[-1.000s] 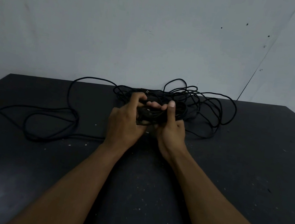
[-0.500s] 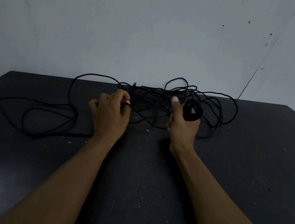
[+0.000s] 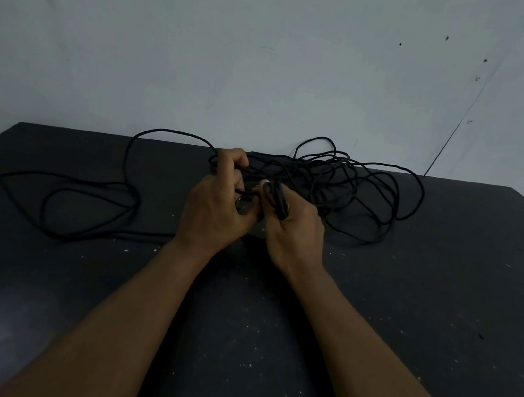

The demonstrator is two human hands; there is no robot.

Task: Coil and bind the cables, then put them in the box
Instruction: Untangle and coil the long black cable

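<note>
— Where are the hands?
— Both are near the middle of the far edge of the matte dark grey table (image 3: 440, 307), almost touching each other. My left hand (image 3: 214, 215) has its fingers curled round a strand of the long thin black cable (image 3: 175, 133), and its index finger is hooked over another strand closer to the far edge.

— And the right?
— My right hand (image 3: 295, 236) is clamped on a small tight coil (image 3: 275, 200) of that same cable. The turns lie across the fingers, just beside the thumb. I cannot tell whether they go right round the fingers.

— Where is the rest of the cable?
— Most of it lies in a loose tangle (image 3: 350, 183) at the far edge, just right of the hands, with a few loops rising in front of the pale grey wall (image 3: 275, 48). Some wide loose loops (image 3: 86, 193) lie flat toward the left edge. One strand runs back from them along the table to a spot below my left wrist.
</note>
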